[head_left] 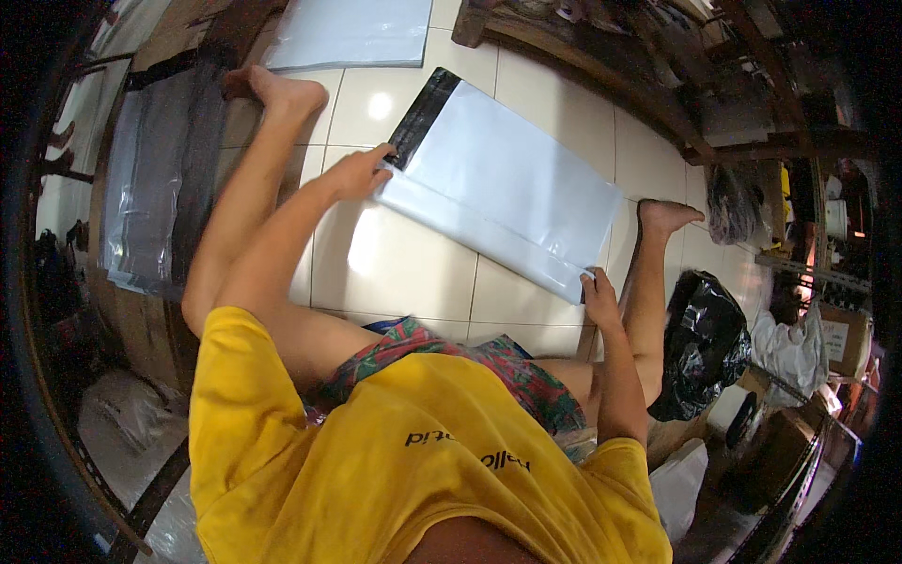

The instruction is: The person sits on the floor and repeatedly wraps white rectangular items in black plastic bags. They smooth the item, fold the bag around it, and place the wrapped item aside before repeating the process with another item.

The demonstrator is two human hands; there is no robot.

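A large pale plastic mailing bag (512,174) lies on the tiled floor between my spread legs, slanting down to the right. It has a black band across its left end, and a strip along its near long edge looks folded over. At the near left corner, beside the black band, my left hand (359,175) is closed with the plastic pinched between thumb and fingers. My right hand (601,297) grips the near right corner, its fingers bent round the edge.
More pale plastic sheeting (348,33) lies beyond my left foot. Stacked clear and dark plastic bags (141,179) rest at the left. On the right are a black plastic bag (705,348), a white bag (789,348) and crowded shelving. A wooden frame (583,70) borders the far right.
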